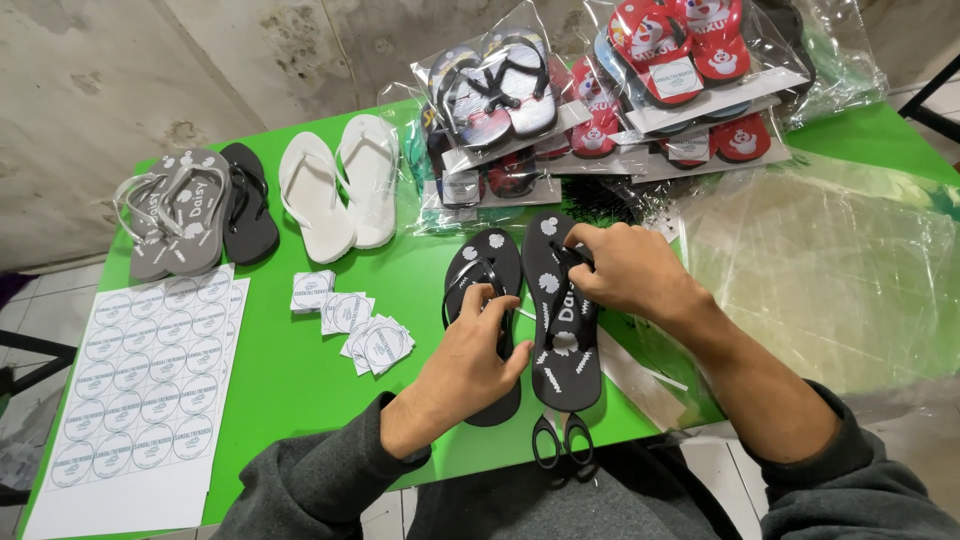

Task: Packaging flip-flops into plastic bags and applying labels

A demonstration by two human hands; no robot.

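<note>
At the near left of the green tabletop (300,390) a white sheet of round labels (140,390) is laid flat, and beyond it, at the far left, a grey pair of flip-flops (175,220) is seen beside a black one (250,210). To the right of these a white pair (340,190) is set, with small stacks of cut square labels (350,320) nearer. In the middle, a black pair of flip-flops with white daisy prints (540,310) is laid side by side. The left hand (470,365) is curled over the strap of the left sandal, its grip closed on it. The right hand (625,270) is closed around the strap of the right sandal near its toe post. Black scissors (560,440) are placed at the near edge, just below the pair. Bagged flip-flops (600,90) are piled at the far right, and clear plastic bags (830,270) are spread to the right.
</note>
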